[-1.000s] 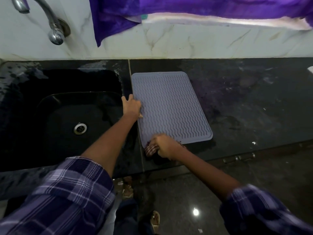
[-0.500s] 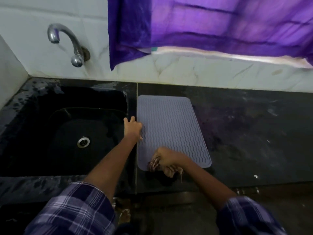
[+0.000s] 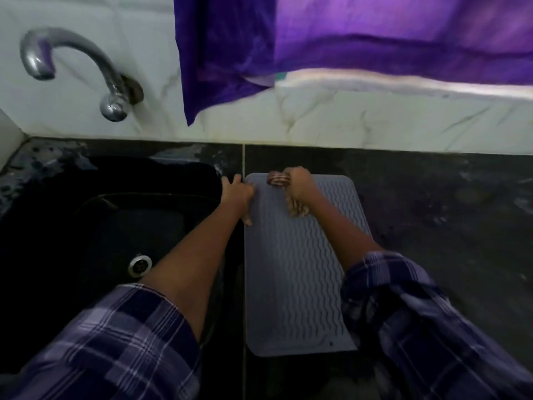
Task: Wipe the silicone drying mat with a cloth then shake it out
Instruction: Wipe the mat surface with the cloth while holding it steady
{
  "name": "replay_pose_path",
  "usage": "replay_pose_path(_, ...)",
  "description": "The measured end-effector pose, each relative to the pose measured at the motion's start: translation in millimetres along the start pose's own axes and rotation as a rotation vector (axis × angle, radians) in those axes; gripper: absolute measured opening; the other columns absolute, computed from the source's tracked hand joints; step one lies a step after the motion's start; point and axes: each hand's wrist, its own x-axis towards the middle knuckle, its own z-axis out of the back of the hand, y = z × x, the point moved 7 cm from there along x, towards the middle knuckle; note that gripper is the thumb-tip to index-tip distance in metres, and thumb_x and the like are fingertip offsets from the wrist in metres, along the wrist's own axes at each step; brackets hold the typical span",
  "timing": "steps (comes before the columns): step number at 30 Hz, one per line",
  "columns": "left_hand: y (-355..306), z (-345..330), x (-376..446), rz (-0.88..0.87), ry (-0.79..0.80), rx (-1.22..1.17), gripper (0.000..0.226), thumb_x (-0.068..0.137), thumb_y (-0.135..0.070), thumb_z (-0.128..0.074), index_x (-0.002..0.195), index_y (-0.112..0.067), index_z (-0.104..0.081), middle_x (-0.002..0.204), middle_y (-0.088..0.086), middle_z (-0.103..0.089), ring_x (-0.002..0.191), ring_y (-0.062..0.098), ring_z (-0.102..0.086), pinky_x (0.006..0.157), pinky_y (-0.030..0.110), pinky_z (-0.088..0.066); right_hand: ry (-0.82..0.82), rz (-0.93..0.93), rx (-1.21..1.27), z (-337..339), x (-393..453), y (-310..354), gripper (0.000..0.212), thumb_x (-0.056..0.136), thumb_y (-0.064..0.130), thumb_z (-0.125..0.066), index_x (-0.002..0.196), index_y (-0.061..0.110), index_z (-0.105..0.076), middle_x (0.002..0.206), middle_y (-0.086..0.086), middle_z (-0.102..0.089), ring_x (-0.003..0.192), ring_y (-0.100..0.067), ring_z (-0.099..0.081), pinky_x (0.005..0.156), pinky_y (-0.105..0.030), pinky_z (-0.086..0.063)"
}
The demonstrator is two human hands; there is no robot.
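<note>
A grey silicone drying mat (image 3: 297,272) with a wavy ribbed surface lies flat on the black counter, just right of the sink. My right hand (image 3: 301,183) is at the mat's far edge, closed around a bunched striped cloth (image 3: 278,179) that presses on the mat; part of the cloth trails under my wrist. My left hand (image 3: 238,194) rests on the mat's left edge near the far corner, fingers spread, thumb on the mat, pinning it down.
A black sink (image 3: 115,226) with a metal drain (image 3: 140,265) sits to the left. A chrome tap (image 3: 86,67) juts from the white tiled wall. A purple curtain (image 3: 346,39) hangs above the counter (image 3: 447,212).
My right hand has carried the cloth from the mat's near edge up to its far edge. My left hand slid farther along the left edge. My head has moved closer.
</note>
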Motion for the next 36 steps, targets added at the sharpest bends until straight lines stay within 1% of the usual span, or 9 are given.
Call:
replay_pose_path(7, 6, 2, 24, -0.009, -0.009, 0.091, 0.085, 0.067, -0.058, -0.076, 0.137, -0.020, -0.050, 0.138, 0.005, -0.050, 0.136, 0.027, -0.031, 0.112, 0.063, -0.013, -0.084, 0.121, -0.225, -17, 40, 30, 0.033, 0.093, 0.005, -0.045, 0.123, 0.005, -0.057, 0.126, -0.020, -0.058, 0.120, -0.036, -0.051, 0.099, -0.042, -0.044)
replay_pose_path(15, 11, 2, 11, -0.037, -0.051, 0.059, 0.092, 0.062, -0.062, -0.076, 0.139, -0.023, -0.046, 0.135, 0.005, -0.052, 0.135, 0.027, -0.032, 0.114, 0.063, -0.012, 0.403, 0.096, -0.167, -46, -42, 8, 0.037, 0.081, 0.037, -0.066, 0.110, 0.014, -0.064, 0.103, -0.002, -0.063, 0.101, -0.020, -0.059, 0.091, -0.036, -0.045)
replay_pose_path(17, 11, 2, 12, -0.029, -0.064, 0.048, 0.090, 0.062, -0.062, -0.077, 0.137, -0.023, -0.048, 0.133, 0.004, -0.054, 0.134, 0.027, -0.032, 0.114, 0.064, -0.011, 0.344, 0.134, -0.160, -24, -24, 19, 0.038, 0.083, 0.038, -0.066, 0.110, 0.011, -0.066, 0.096, -0.002, -0.060, 0.095, -0.017, -0.058, 0.091, -0.035, -0.046)
replay_pose_path(20, 8, -3, 15, 0.003, -0.030, 0.046, 0.091, 0.062, -0.059, -0.078, 0.139, -0.023, -0.046, 0.138, 0.003, -0.051, 0.138, 0.029, -0.028, 0.113, 0.065, -0.008, 0.144, 0.121, -0.014, -1, 14, 35, 0.027, 0.088, 0.009, -0.057, 0.113, 0.005, -0.066, 0.113, -0.016, -0.066, 0.110, -0.030, -0.061, 0.095, -0.035, -0.048)
replay_pose_path(24, 8, -5, 13, 0.093, -0.010, -0.003, 0.093, 0.061, -0.058, -0.080, 0.140, -0.023, -0.044, 0.138, 0.004, -0.052, 0.140, 0.029, -0.026, 0.113, 0.063, -0.011, 0.025, 0.062, -0.061, -17, 16, 33, 0.039, 0.091, 0.016, -0.052, 0.129, 0.008, -0.056, 0.129, -0.018, -0.058, 0.123, -0.034, -0.051, 0.102, -0.038, -0.043)
replay_pose_path(26, 9, -4, 12, 0.106, -0.009, -0.041, 0.102, 0.062, -0.057, -0.080, 0.147, -0.024, -0.033, 0.139, 0.006, -0.050, 0.140, 0.031, -0.024, 0.112, 0.063, -0.012, 0.034, 0.033, -0.140, -26, -6, 22, 0.047, 0.088, 0.022, -0.057, 0.132, 0.007, -0.053, 0.130, -0.018, -0.055, 0.126, -0.034, -0.050, 0.104, -0.038, -0.042)
replay_pose_path(30, 11, -1, 9, 0.103, -0.008, -0.051, 0.113, 0.065, -0.056, -0.079, 0.153, -0.025, -0.015, 0.141, 0.008, -0.048, 0.143, 0.033, -0.020, 0.113, 0.063, -0.013, 0.125, 0.263, -0.195, -50, -73, 27, 0.027, 0.091, 0.013, -0.055, 0.117, 0.007, -0.062, 0.125, -0.014, -0.059, 0.120, -0.029, -0.054, 0.103, -0.035, -0.042)
replay_pose_path(33, 10, -1, 5, 0.082, -0.018, -0.063, 0.109, 0.066, -0.055, -0.079, 0.152, -0.025, -0.019, 0.140, 0.007, -0.049, 0.142, 0.033, -0.021, 0.113, 0.064, -0.013, 0.283, 0.232, -0.204, -42, -62, 24, 0.025, 0.088, 0.013, -0.060, 0.112, 0.009, -0.063, 0.117, -0.010, -0.063, 0.109, -0.022, -0.059, 0.095, -0.030, -0.044)
replay_pose_path(36, 10, -3, 8, 0.083, -0.017, -0.070, 0.103, 0.066, -0.054, -0.079, 0.149, -0.025, -0.025, 0.140, 0.007, -0.049, 0.142, 0.032, -0.022, 0.113, 0.064, -0.012, 0.148, 0.153, -0.110, -11, -16, 24, 0.027, 0.088, 0.013, -0.059, 0.113, 0.002, -0.062, 0.117, -0.016, -0.062, 0.111, -0.028, -0.060, 0.100, -0.037, -0.047)
